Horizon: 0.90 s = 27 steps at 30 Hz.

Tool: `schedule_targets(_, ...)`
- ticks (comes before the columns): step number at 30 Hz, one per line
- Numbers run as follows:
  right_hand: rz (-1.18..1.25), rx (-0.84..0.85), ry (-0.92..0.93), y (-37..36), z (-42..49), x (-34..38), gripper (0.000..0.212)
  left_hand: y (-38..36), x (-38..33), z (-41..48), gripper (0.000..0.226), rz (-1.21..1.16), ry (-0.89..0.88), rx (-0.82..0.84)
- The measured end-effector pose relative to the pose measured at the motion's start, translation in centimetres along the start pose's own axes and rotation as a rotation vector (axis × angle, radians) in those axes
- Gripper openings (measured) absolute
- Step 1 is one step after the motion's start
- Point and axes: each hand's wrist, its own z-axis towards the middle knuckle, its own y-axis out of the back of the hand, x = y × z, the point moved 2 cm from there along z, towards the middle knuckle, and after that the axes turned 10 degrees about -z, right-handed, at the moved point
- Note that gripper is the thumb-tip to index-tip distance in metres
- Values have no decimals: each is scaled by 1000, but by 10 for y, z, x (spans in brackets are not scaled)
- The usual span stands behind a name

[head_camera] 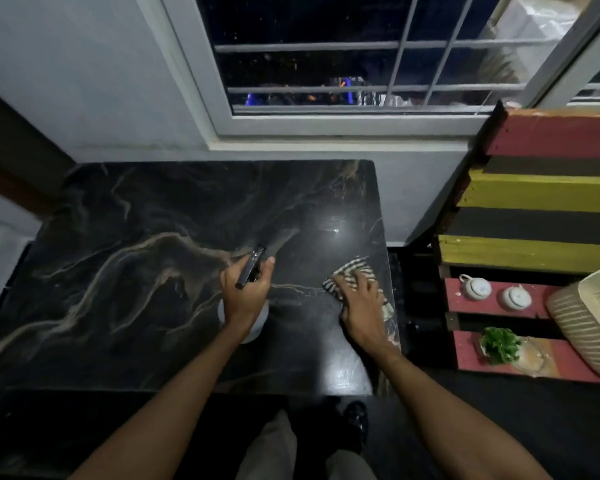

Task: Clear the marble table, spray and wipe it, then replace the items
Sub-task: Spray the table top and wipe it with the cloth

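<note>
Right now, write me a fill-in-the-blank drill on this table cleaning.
1. The left hand grips a spray ____.
2. The right hand presses a ____ cloth onto the marble table.
3. The two small white teapots sit on a ____ shelf board.
Missing words: bottle; striped; red

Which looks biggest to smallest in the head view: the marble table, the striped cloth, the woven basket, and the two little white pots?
1. marble table
2. woven basket, partly cut off by the frame
3. striped cloth, partly under the right hand
4. two white pots, which look alike in size
</note>
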Motion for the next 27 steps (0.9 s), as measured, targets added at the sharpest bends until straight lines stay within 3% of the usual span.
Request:
schedule_targets(2,38,-31,-172,1,-5,13,77,5,-3,-16,39,-8,-3,-6)
schedule_targets(3,58,-24,-170,1,-9,28,76,8,-4,-22,38,-4,-7,-8)
schedule_targets(8,5,81,364,-20,-65,81,65,22,-1,-40,33,-17,5,-23)
schedule_targets(10,-16,93,418,-24,-94,71,71,27,3,-46,36,-25,24,-15)
schedule_targets(12,-18,57,282,-23,-118,49,70,34,8,-51,36,-39,32,6)
schedule_targets(16,122,-59,-187,-11,-153,4,80,44,8,-67,41,-116,46,45)
schedule_targets(19,203,-55,-236,0,-158,-3,71,47,2,-80,47,-129,56,99)
schedule_targets(22,431,-49,-312,19,-152,-13,53,43,-8,-93,51,-166,84,149)
schedule_targets(27,682,-182,-454,51,-164,-49,45,18,-30,-115,46,-212,118,229)
